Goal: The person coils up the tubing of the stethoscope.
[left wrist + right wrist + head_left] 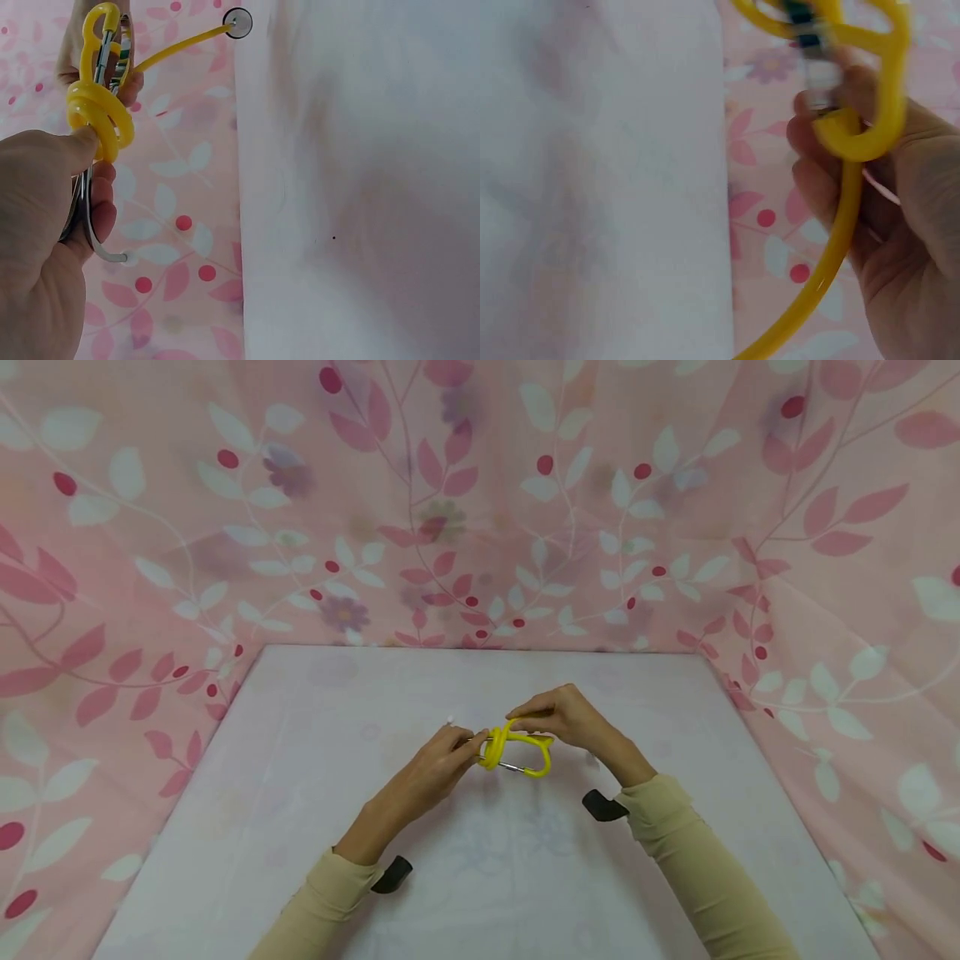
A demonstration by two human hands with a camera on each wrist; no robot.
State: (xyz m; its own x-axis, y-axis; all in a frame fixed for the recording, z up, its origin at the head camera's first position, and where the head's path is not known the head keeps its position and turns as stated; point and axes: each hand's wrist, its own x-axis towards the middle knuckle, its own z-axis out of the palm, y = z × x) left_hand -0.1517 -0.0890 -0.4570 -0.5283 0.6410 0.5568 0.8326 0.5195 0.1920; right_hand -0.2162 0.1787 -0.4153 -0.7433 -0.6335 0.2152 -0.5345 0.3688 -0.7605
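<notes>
A stethoscope with yellow tubing [495, 750] and silver metal ear tubes [88, 206] is held above the table, part of its tubing wound in loops around the middle. My left hand [448, 760] grips the metal ear tubes beside the coil, its thumb against the loops. One ear tube bends out below that hand to a pale ear tip [127, 257]. At the coil's right side, my right hand [566, 718] pinches the yellow tubing [844, 217] between thumb and fingers. The free tubing runs out to the round, dark-rimmed chest piece [238, 23].
Below both hands spreads a table [465, 893] covered in white cloth. Pink curtains [480, 510] with leaf and berry prints surround its back and sides. A black band piece [393, 875] sits at the left cuff, another [603, 806] at the right.
</notes>
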